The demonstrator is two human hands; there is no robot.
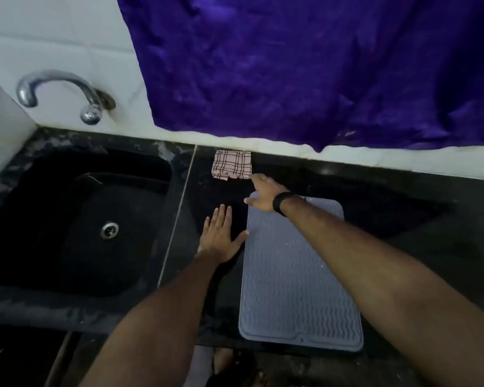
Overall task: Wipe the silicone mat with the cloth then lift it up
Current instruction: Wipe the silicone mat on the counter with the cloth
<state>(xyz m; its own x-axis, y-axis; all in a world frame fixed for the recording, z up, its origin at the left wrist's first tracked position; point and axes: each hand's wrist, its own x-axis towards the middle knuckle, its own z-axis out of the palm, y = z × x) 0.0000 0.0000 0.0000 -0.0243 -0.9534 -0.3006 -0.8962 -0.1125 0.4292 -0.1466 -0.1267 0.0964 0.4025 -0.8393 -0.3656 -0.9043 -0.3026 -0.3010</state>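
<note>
A grey-blue silicone mat with a wavy ribbed surface lies flat on the black countertop, its near edge at the counter's front. A folded pink checked cloth rests by the back wall, beyond the mat's far left corner. My right hand stretches over the mat's far left corner, fingers apart, fingertips just short of the cloth's near right corner, holding nothing. A black band circles that wrist. My left hand lies flat and open on the counter just left of the mat, thumb touching its edge.
A black sink with a metal drain fills the left side, a chrome tap on the tiled wall above it. A purple fabric hangs down the wall behind the counter. Bare counter extends right of the mat.
</note>
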